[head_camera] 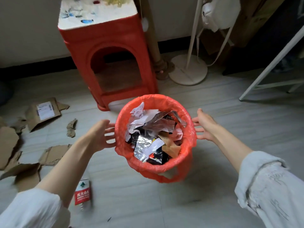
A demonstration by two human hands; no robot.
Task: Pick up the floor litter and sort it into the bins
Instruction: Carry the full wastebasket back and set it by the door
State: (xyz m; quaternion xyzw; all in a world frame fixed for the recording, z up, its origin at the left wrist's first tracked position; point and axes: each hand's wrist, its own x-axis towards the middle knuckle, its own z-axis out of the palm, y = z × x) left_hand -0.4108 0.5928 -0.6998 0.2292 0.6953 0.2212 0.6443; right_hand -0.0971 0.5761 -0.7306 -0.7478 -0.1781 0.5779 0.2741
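Note:
A bin lined with a red bag (187, 142) stands on the floor in the middle, filled with foil wrappers, paper scraps and dark packets (153, 134). My left hand (100, 135) is at its left side, fingers spread straight and touching the bag. At the bin's right side my right hand (204, 127) is also spread, fingertips at the rim. Neither hand holds anything. A clear plastic bottle with a red label (83, 195) lies on the floor under my left forearm. Torn cardboard pieces (42, 112) are scattered at the left.
A red plastic stool (107, 51) stands right behind the bin. A white fan stand with a round base (188, 71) is to its right, and a white metal frame leg (269, 63) slants at far right. More cardboard (54, 153) lies left of the bottle.

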